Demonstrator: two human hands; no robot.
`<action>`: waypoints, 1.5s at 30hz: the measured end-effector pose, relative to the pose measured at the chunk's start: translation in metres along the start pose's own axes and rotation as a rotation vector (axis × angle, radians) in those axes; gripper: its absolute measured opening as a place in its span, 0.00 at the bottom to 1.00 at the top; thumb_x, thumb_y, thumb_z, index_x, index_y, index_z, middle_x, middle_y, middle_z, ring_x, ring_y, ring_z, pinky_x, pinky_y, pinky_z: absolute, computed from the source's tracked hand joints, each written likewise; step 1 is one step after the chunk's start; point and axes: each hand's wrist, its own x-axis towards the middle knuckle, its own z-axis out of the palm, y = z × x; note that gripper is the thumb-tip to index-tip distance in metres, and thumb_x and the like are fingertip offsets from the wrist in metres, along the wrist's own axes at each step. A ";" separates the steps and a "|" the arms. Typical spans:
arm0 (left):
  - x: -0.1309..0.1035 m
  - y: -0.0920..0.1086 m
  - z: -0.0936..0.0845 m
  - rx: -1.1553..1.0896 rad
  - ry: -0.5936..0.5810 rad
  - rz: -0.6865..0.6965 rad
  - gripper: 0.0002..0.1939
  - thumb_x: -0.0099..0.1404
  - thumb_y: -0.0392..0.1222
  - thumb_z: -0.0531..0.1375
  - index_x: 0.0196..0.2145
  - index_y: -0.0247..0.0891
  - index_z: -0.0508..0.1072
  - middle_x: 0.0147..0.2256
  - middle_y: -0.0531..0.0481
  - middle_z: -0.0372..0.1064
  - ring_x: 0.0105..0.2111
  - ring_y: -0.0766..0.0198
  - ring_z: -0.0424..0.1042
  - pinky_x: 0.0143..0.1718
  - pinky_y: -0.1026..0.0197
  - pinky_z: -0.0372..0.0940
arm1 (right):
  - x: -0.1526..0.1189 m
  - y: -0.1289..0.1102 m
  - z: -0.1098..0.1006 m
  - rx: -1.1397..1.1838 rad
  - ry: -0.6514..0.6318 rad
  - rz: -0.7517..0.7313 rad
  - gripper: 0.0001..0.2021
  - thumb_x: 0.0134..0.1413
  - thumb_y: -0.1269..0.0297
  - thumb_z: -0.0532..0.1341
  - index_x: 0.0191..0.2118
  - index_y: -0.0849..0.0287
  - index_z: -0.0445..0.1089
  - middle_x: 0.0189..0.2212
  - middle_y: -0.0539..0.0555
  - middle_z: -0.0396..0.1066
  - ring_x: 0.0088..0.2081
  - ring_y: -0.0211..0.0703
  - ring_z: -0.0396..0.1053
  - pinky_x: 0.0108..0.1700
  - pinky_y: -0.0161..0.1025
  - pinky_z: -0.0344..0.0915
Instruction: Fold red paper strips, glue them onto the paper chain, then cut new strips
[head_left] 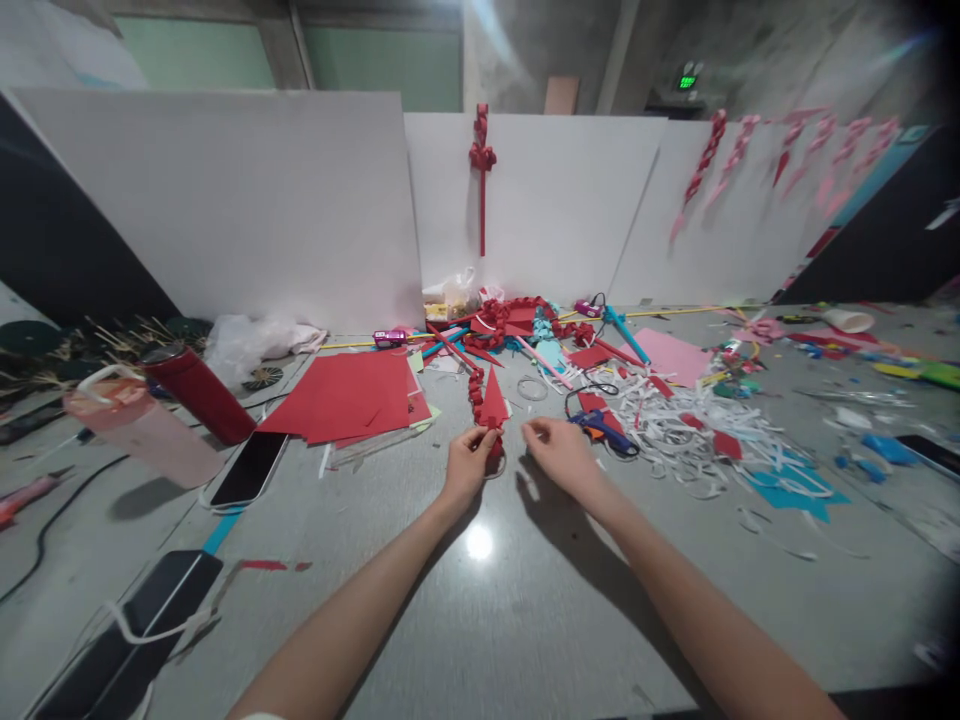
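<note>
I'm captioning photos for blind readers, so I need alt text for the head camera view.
A person's left hand pinches a red craft piece over a gray table, while the right hand hovers beside it. Red sheets lie to the left, white strips and a blue glue gun to the right; a red ornament hangs on a white panel behind.

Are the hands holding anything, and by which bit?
The left hand pinches the red paper braid by its near end; whether the right hand holds anything cannot be told.

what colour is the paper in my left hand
The paper is red; head view shows it.
</note>
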 end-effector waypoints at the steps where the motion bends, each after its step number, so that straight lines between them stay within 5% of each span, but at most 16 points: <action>1: 0.001 -0.001 0.000 0.009 0.000 0.006 0.19 0.66 0.56 0.64 0.39 0.36 0.81 0.40 0.43 0.79 0.40 0.58 0.75 0.45 0.57 0.67 | 0.006 0.007 -0.016 -0.113 0.029 0.017 0.15 0.63 0.59 0.59 0.31 0.57 0.81 0.28 0.58 0.80 0.29 0.49 0.74 0.34 0.41 0.62; 6: 0.001 -0.003 0.000 0.075 -0.056 0.110 0.13 0.69 0.49 0.62 0.40 0.37 0.80 0.42 0.43 0.78 0.43 0.58 0.74 0.49 0.56 0.65 | 0.016 0.054 -0.070 -0.637 0.116 0.172 0.18 0.66 0.57 0.58 0.43 0.66 0.79 0.39 0.69 0.79 0.41 0.57 0.76 0.41 0.44 0.62; 11: -0.005 0.002 0.002 0.218 -0.049 0.238 0.08 0.70 0.42 0.60 0.35 0.39 0.79 0.41 0.44 0.77 0.47 0.55 0.72 0.54 0.52 0.62 | 0.001 0.083 -0.070 -0.938 0.001 0.302 0.26 0.68 0.49 0.58 0.49 0.71 0.76 0.47 0.76 0.74 0.51 0.67 0.72 0.48 0.51 0.63; 19: -0.009 -0.001 0.003 0.284 -0.036 0.322 0.08 0.71 0.38 0.58 0.36 0.42 0.78 0.40 0.45 0.75 0.48 0.54 0.70 0.54 0.51 0.62 | 0.000 0.101 -0.056 -0.921 -0.016 0.371 0.24 0.66 0.50 0.61 0.53 0.68 0.74 0.51 0.74 0.71 0.56 0.71 0.66 0.53 0.59 0.61; 27: -0.010 0.001 0.002 0.298 -0.028 0.321 0.09 0.72 0.37 0.58 0.37 0.41 0.79 0.42 0.45 0.75 0.49 0.55 0.69 0.54 0.51 0.62 | -0.002 0.103 -0.061 -0.723 0.058 0.312 0.20 0.63 0.56 0.62 0.51 0.69 0.69 0.37 0.68 0.76 0.40 0.58 0.76 0.38 0.43 0.62; 37: -0.008 -0.001 0.003 0.259 0.008 0.277 0.07 0.70 0.39 0.61 0.36 0.41 0.81 0.40 0.45 0.75 0.48 0.54 0.70 0.54 0.50 0.62 | -0.003 0.094 -0.067 -0.585 0.356 0.024 0.14 0.63 0.52 0.58 0.41 0.59 0.68 0.38 0.63 0.74 0.39 0.54 0.71 0.40 0.43 0.62; 45: -0.008 0.000 0.004 0.241 0.021 0.277 0.06 0.68 0.39 0.62 0.34 0.42 0.80 0.40 0.45 0.76 0.47 0.54 0.70 0.53 0.50 0.63 | -0.004 0.090 -0.067 -0.481 0.353 0.215 0.17 0.63 0.52 0.57 0.47 0.62 0.65 0.27 0.56 0.71 0.27 0.50 0.68 0.31 0.40 0.55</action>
